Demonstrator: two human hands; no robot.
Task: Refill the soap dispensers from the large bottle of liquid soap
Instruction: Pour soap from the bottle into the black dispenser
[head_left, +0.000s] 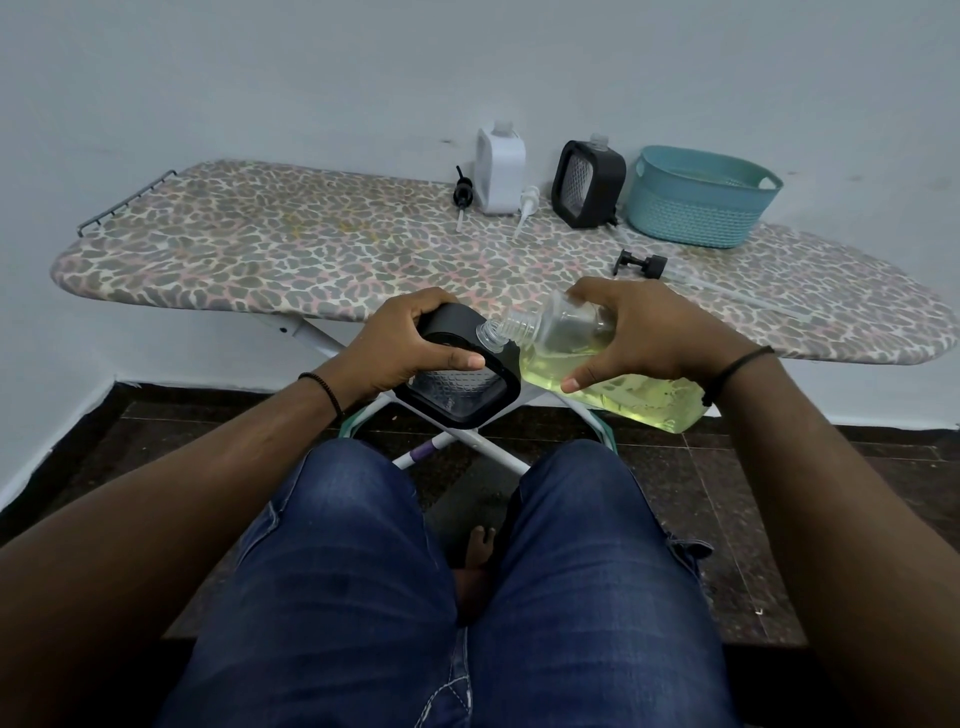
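Here my left hand (410, 345) grips a black dispenser (462, 387) and my right hand (641, 332) grasps the tilted soap bottle (613, 364), just off the ironing board's (260, 249) near edge. Its far edge against the white wall (311, 78) carries two dispensers and a teal basket (696, 200).

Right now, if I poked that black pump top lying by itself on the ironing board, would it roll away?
Probably only a little. The black plastic pump top lies on its side, and its round collar could roll, but its spout sticks out and would likely stop it. The long clear tube should make it swing round instead. The patterned fabric ironing board cover probably slows it too.
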